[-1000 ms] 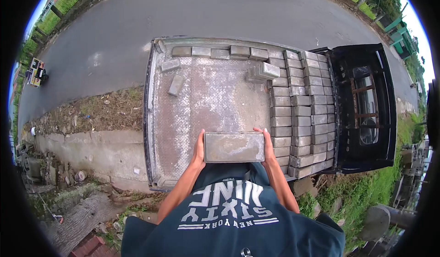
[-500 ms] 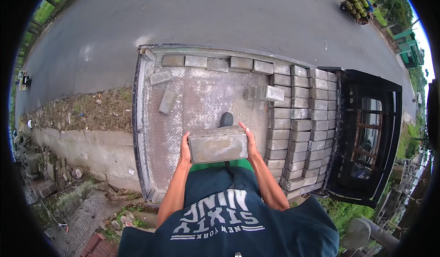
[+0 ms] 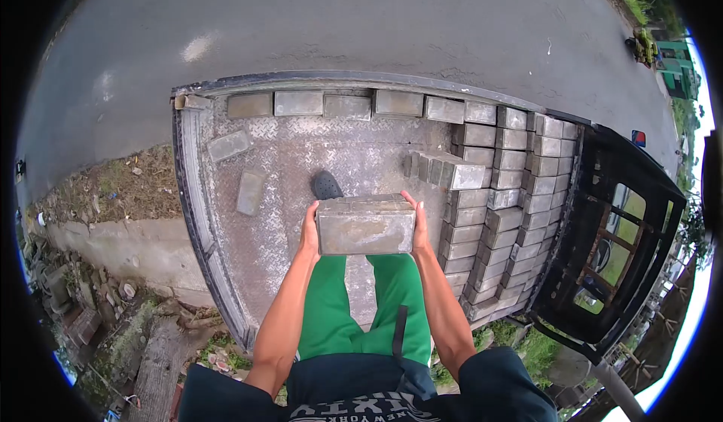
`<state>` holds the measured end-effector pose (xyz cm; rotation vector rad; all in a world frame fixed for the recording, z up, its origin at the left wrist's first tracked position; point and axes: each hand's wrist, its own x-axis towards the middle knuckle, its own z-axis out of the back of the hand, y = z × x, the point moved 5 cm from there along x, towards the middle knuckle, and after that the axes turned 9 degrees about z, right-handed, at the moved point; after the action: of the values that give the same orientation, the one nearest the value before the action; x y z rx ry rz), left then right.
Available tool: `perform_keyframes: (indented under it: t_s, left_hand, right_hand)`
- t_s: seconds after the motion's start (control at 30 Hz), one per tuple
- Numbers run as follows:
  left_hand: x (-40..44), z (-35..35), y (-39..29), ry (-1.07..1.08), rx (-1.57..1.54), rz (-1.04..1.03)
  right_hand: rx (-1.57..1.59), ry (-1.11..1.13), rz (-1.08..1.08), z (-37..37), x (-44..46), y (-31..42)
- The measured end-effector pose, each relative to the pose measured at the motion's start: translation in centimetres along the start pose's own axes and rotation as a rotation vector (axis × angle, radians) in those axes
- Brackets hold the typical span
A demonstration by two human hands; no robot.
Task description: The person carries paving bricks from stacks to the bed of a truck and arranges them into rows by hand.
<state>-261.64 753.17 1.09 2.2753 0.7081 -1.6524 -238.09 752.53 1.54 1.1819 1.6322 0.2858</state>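
Between my two hands is a grey concrete block [image 3: 366,230], held in front of my green trousers, its broad face towards me. My left hand [image 3: 309,230] presses on its left end, and my right hand [image 3: 418,225] grips the right end. A further edge shows behind the top of the block; whether it is a second block I cannot tell. Below lies the worn metal truck bed [image 3: 286,147], with one dark shoe [image 3: 327,185] on it. Loose blocks [image 3: 251,191] lie flat at the left of the bed.
Stacked blocks [image 3: 506,182] fill the right part of the bed, and a short leaning row [image 3: 444,170] juts from them. More blocks [image 3: 298,103] line the far side wall. The black cab [image 3: 602,241] stands at the right. A road [image 3: 361,23] runs beyond the truck.
The view has shifted over the bed, and my green trousers now show. One shoe has come into view and moved left. Both hands still hold the block.
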Motion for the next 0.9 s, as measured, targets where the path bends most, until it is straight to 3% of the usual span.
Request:
perform_keyframes:
  t_s: [0.13, 0.23, 0.37, 0.6, 0.9]
  left_hand:
    - [14.2, 2.1, -2.8, -0.041, 0.069, 0.013]
    - [22.7, 2.9, -4.8, -0.096, 0.035, -0.116]
    - [31.1, 4.9, -7.2, -0.065, 0.07, -0.085]
    - [36.8, 4.2, -15.1, -0.047, 0.062, -0.075]
    - [40.5, 3.4, -23.5, -0.018, 0.174, -0.212]
  right_hand:
    - [0.015, -0.061, 0.003, 4.2, 11.2, -6.3]
    - [0.02, -0.081, -0.015, 7.1, 18.6, -10.4]
    - [-0.002, -0.102, -0.013, 8.9, 26.1, -14.6]
    - [-0.036, -0.028, 0.021, 6.3, 37.7, -16.5]
    - [0.023, 0.03, 0.095, 3.1, 46.3, -17.5]
